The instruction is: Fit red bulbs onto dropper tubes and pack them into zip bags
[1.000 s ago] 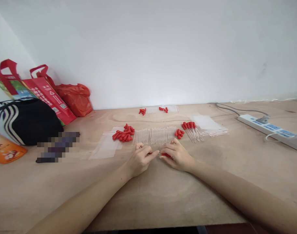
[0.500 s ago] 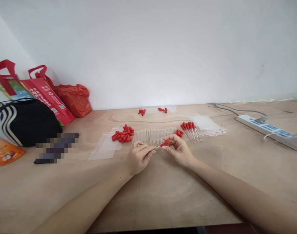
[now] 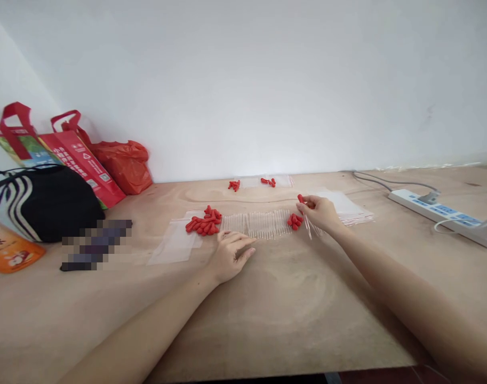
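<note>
"Right hand, quick?"
"Right hand (image 3: pixel 322 212) pinched a red-topped dropper (image 3: pixel 300 198), glass end toward the near side; couldn't tell if it touched the table (image 3: pixel 267 314)."
"Left hand (image 3: pixel 227 258)?"
"Fingers loosely spread, thumb apart, just on the near side of the glass tubes (image 3: pixel 269 224)."
"Red bulbs?"
"Big heap (image 3: pixel 205 224) at the tubes' left end, small heap (image 3: pixel 295 222) at their right, left of the dropper."
"Clear bags (image 3: pixel 349 207)?"
"Right, partly behind the right hand."

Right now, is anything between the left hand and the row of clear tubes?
Nothing visible; the clear tubes lie just beyond the left hand. The larger pile of red bulbs sits left of them, not between.
</note>
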A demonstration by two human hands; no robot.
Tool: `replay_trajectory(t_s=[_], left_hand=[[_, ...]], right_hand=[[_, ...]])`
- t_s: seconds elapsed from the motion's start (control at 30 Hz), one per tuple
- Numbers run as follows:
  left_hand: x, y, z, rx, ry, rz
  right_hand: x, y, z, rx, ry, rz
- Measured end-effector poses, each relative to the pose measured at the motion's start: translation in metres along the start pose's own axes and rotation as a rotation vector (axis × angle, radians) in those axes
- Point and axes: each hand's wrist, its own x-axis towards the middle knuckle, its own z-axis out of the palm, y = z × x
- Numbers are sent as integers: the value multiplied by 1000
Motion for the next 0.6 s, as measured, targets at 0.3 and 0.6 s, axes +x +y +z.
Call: replay_trajectory(t_s=[0.3, 0.6], left_hand=[[0, -3, -5, 57, -115, -149], [-1, -3, -4, 73, -123, -174]], right_hand=[[11, 9, 18, -510, 5, 150], [1, 3, 9, -624, -74, 13]])
